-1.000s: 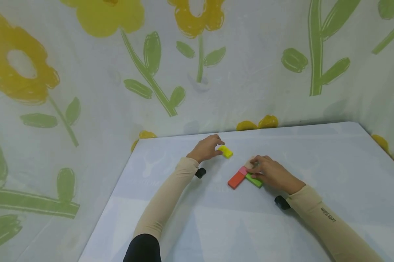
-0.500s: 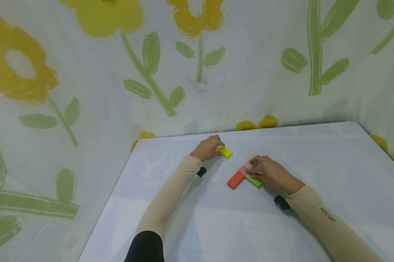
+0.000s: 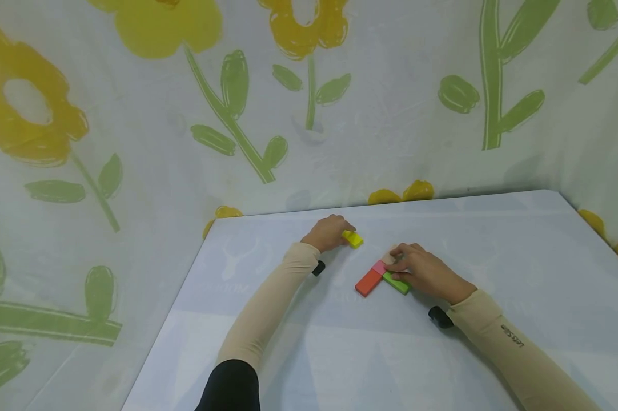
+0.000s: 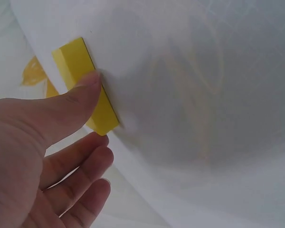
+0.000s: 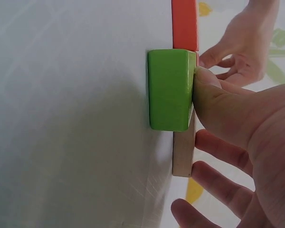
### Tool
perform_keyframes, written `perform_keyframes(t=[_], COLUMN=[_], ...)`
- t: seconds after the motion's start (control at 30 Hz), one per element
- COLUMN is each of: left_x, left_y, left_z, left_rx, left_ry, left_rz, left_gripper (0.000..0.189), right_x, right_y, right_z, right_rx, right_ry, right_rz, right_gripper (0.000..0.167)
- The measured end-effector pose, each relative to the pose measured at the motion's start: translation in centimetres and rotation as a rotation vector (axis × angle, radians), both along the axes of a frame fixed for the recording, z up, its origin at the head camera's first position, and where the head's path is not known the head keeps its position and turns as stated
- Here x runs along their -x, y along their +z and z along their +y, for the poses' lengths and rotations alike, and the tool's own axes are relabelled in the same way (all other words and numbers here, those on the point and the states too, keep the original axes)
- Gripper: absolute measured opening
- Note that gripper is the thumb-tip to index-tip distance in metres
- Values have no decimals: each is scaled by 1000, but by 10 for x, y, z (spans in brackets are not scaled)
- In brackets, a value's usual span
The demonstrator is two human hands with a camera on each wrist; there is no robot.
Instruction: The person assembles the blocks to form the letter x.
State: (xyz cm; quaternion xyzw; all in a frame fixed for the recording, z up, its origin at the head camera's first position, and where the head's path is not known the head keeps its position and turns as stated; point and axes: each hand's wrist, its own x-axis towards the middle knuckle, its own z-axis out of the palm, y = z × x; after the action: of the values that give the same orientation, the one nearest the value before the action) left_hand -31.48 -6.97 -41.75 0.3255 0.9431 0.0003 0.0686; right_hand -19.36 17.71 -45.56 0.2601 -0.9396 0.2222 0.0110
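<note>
My left hand (image 3: 328, 233) pinches a yellow block (image 3: 353, 239) near the table's far edge. In the left wrist view the thumb lies across that yellow block (image 4: 104, 107), and the fingertips behind it are partly hidden. Right of it, a red block (image 3: 368, 282), a pink block (image 3: 378, 266) and a plain wooden block (image 3: 389, 258) form a slanting row, with a green block (image 3: 396, 282) against its near side. My right hand (image 3: 427, 271) holds the wooden block, thumb by the pink and green blocks. The right wrist view shows the green block (image 5: 168, 90) closest.
The white table (image 3: 334, 354) has its far edge just beyond my left hand. A pale curtain (image 3: 391, 142) with yellow flowers and green leaves hangs behind. A black wrist camera (image 3: 440, 317) sits under the right sleeve.
My left fingers have closed in around the yellow block, and the hand has moved slightly right. My right hand and the joined blocks look unchanged, apart from a small shift of the view.
</note>
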Motion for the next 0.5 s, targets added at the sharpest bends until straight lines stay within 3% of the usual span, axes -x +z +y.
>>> perform_keyframes(t=[0.5], left_x=[4], left_y=[0], left_z=[4], left_rx=[54], left_ry=[-29], left_rz=[0], left_gripper=[41], right_x=[2], right_y=[-2], right_z=[0], right_rx=[2], right_ry=[-3], right_rz=[10], right_gripper=[23])
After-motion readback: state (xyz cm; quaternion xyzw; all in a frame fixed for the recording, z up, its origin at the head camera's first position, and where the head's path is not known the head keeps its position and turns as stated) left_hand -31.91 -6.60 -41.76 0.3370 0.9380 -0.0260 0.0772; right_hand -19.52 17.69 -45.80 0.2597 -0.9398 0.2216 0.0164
